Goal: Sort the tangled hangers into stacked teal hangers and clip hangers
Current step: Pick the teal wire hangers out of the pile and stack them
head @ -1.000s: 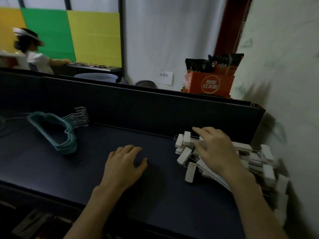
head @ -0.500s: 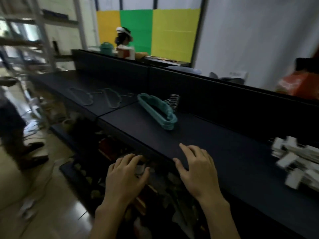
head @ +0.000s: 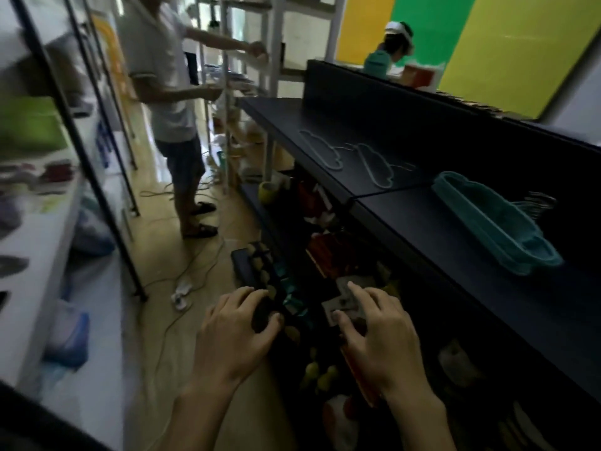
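Observation:
A stack of teal hangers lies on the dark table at the right, metal hooks pointing toward the back panel. Two single pale hangers lie flat further along the table. The white clip hangers are out of view. My left hand and my right hand hover in front of the table's edge, above the cluttered lower shelf, fingers relaxed and spread, holding nothing.
Under the table a shelf holds mixed clutter. A person in a white shirt stands in the aisle by metal racks. Cables run across the floor. A white shelf unit lines the left side. Another person sits behind the back panel.
My view has swung left, away from the clip hangers. My right hand left the clip hangers, and both hands came off the table top and now hang in front of its edge.

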Action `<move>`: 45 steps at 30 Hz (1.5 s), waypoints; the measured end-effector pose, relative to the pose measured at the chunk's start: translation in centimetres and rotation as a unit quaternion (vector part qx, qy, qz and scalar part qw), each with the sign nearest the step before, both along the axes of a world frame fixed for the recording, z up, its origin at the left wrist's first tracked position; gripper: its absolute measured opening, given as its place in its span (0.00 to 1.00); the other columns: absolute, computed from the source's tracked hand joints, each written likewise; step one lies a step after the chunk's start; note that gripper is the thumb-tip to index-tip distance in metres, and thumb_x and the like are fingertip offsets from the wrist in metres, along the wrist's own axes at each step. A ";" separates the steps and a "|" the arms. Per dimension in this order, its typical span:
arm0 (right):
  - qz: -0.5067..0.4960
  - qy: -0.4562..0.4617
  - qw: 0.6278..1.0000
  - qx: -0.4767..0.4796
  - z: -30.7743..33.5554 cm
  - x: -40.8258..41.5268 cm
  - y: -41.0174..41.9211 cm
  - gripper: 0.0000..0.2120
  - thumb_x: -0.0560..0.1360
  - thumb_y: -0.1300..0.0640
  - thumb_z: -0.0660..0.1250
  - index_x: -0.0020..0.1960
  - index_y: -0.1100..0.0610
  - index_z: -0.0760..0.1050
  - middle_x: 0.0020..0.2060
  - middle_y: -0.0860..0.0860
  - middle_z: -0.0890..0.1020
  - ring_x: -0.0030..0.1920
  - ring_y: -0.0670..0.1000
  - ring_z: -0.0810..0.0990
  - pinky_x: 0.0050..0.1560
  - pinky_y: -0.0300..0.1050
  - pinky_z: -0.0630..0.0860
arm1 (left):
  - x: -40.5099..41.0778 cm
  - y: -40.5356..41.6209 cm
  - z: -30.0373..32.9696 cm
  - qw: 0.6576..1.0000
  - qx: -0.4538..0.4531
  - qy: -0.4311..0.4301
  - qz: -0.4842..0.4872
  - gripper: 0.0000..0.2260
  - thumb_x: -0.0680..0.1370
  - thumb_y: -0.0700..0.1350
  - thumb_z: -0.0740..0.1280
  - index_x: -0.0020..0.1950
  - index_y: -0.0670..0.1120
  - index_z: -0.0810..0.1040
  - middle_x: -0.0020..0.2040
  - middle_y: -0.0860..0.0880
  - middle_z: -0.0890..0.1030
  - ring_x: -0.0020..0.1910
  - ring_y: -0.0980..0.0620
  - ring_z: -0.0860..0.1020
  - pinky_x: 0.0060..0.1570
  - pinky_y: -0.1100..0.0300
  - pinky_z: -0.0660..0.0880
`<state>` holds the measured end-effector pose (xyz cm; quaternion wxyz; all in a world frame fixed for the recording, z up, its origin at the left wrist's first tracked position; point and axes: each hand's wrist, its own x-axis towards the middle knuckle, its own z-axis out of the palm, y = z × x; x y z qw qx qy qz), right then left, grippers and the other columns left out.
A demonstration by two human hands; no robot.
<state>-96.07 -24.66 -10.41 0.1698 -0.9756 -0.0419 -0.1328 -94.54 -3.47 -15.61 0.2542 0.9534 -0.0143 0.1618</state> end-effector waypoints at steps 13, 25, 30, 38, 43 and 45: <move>0.123 0.003 0.991 0.047 -0.9 19.7 8.6 0.26 0.76 0.43 0.62 0.71 0.48 0.65 0.61 0.48 0.73 0.61 0.50 0.70 0.61 0.46 0.69 | 15.4 7.7 0.1 0.996 0.040 0.006 0.085 0.26 0.70 0.64 0.55 0.61 0.53 0.77 0.58 0.53 0.78 0.58 0.52 0.75 0.53 0.54 0.72; 0.136 0.026 0.990 0.035 -2.0 35.3 12.8 0.26 0.75 0.42 0.62 0.71 0.48 0.66 0.59 0.49 0.74 0.60 0.51 0.71 0.60 0.47 0.69 | 29.7 11.8 -0.1 0.993 0.042 0.019 0.107 0.26 0.70 0.64 0.56 0.61 0.54 0.77 0.58 0.53 0.78 0.58 0.52 0.75 0.53 0.53 0.71; 0.113 0.040 0.992 0.027 -2.7 40.2 15.2 0.26 0.76 0.41 0.61 0.72 0.48 0.64 0.61 0.48 0.73 0.61 0.50 0.70 0.60 0.46 0.69 | 36.0 14.0 -1.1 0.996 0.023 0.028 0.078 0.26 0.71 0.64 0.56 0.63 0.54 0.75 0.60 0.54 0.77 0.60 0.53 0.73 0.55 0.56 0.69; 0.021 -0.046 0.998 0.029 2.4 49.1 18.6 0.25 0.76 0.43 0.62 0.71 0.50 0.66 0.60 0.48 0.74 0.61 0.50 0.71 0.60 0.48 0.70 | 48.9 17.3 2.6 0.999 0.009 -0.019 -0.045 0.22 0.72 0.61 0.61 0.62 0.52 0.76 0.59 0.52 0.77 0.59 0.50 0.74 0.53 0.53 0.71; -0.099 -0.091 0.990 0.034 3.8 49.8 16.6 0.25 0.76 0.44 0.64 0.70 0.51 0.68 0.59 0.48 0.76 0.61 0.50 0.71 0.59 0.48 0.72 | 55.7 14.8 4.3 0.983 0.029 -0.063 -0.172 0.24 0.71 0.63 0.58 0.59 0.53 0.78 0.58 0.51 0.78 0.58 0.48 0.76 0.52 0.51 0.73; -0.168 -0.095 0.981 0.021 4.1 48.7 14.1 0.25 0.76 0.44 0.63 0.70 0.51 0.68 0.59 0.47 0.75 0.62 0.49 0.70 0.60 0.47 0.71 | 57.3 12.6 5.0 0.971 0.032 -0.069 -0.227 0.24 0.71 0.63 0.57 0.61 0.54 0.77 0.60 0.52 0.77 0.60 0.48 0.74 0.55 0.50 0.72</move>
